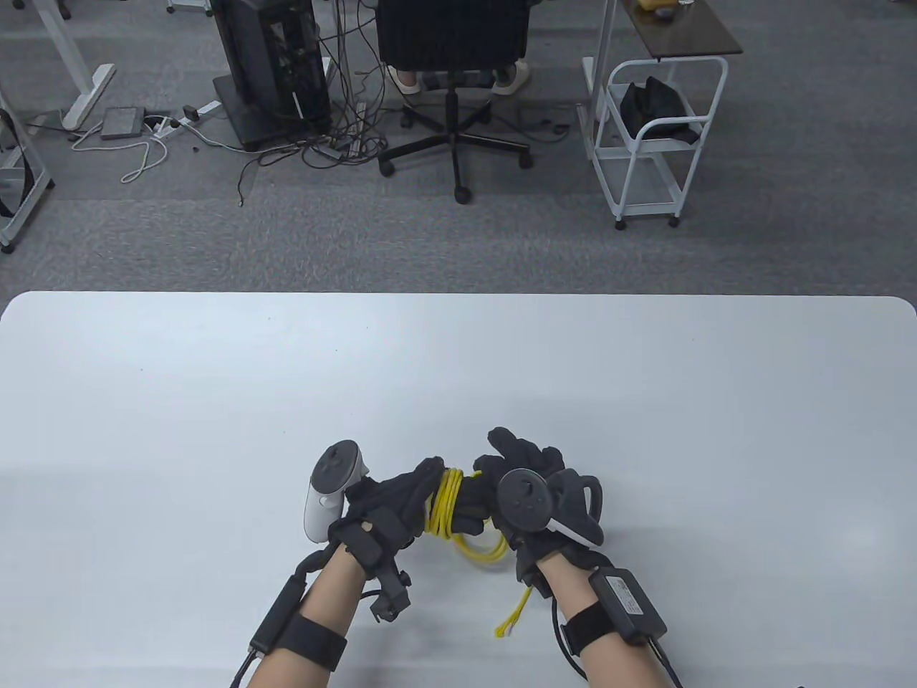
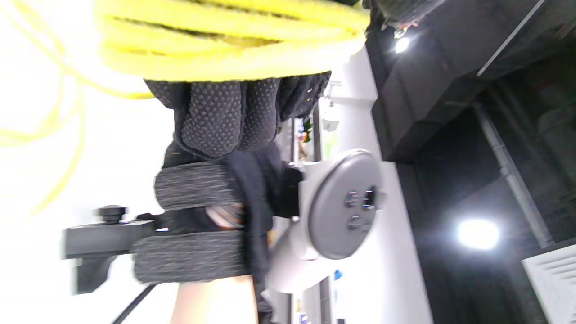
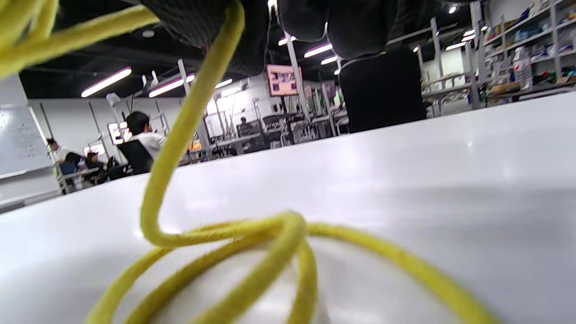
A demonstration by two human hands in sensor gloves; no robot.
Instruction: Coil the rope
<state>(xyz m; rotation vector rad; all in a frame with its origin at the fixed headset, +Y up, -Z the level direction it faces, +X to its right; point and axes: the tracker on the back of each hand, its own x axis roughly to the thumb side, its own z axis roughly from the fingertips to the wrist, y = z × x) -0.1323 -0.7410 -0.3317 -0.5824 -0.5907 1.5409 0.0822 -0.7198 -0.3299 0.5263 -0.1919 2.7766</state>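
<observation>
A white bench (image 1: 215, 401) with rounded far corners carries the work, its surface glossy. Loose loops of yellow rope (image 1: 481, 548) lie on it near its front edge, and the rope's frayed end (image 1: 506, 628) rests on the surface just nearer that edge.

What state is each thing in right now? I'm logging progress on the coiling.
yellow rope: mostly wound in loops around the left hand's fingers, some slack on the table, frayed end loose.
left hand: carrying the loops.
right hand: at the coil, holding rope.
table: bearing the slack.
</observation>
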